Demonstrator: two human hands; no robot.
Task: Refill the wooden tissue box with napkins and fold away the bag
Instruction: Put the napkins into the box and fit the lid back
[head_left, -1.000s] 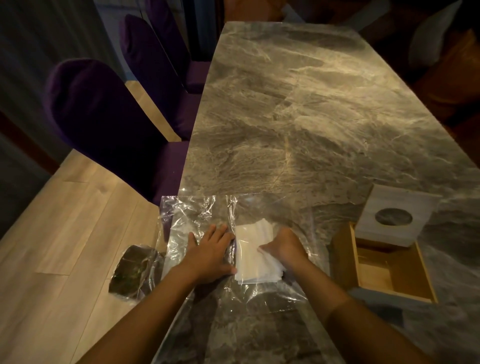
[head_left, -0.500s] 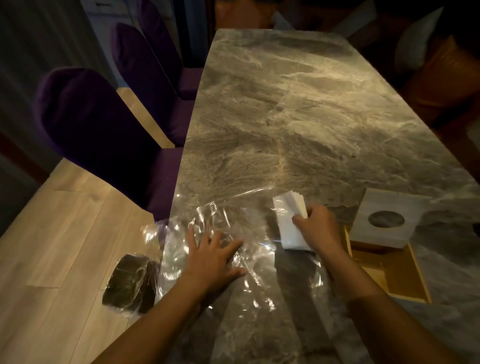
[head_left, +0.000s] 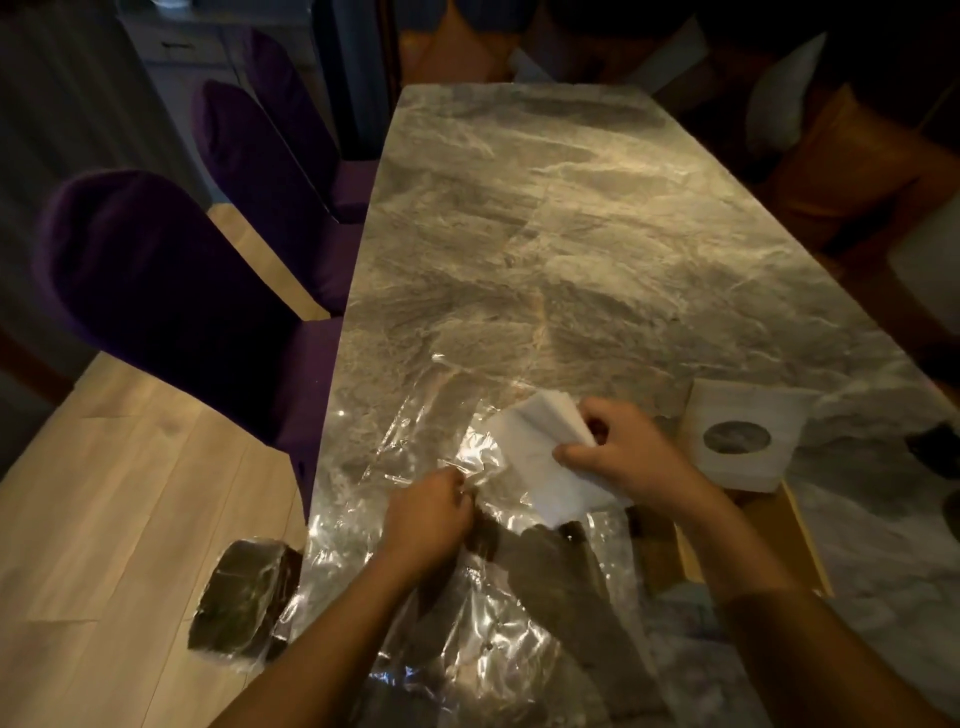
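Observation:
A clear plastic bag (head_left: 415, 421) lies crumpled on the near part of the marble table (head_left: 571, 234). My right hand (head_left: 628, 457) grips a stack of white napkins (head_left: 540, 457), held tilted at the bag's right edge. My left hand (head_left: 428, 514) is closed on a fold of the bag just left of the napkins. The open wooden tissue box (head_left: 800, 545) stands to the right, largely hidden behind my right forearm. Its pale lid (head_left: 748, 431) with a round hole leans on the box's far edge.
Purple chairs (head_left: 156, 291) line the table's left side above a light wooden floor. A dark wrapped packet (head_left: 239, 597) lies on the floor by the table's near left corner. Orange and pale cushions (head_left: 841, 166) sit at the far right. Dark objects (head_left: 935, 452) rest at the right edge.
My right hand has drawn the napkin stack out of the bag and to the right. My left hand, flat on the bag before, has closed on the plastic.

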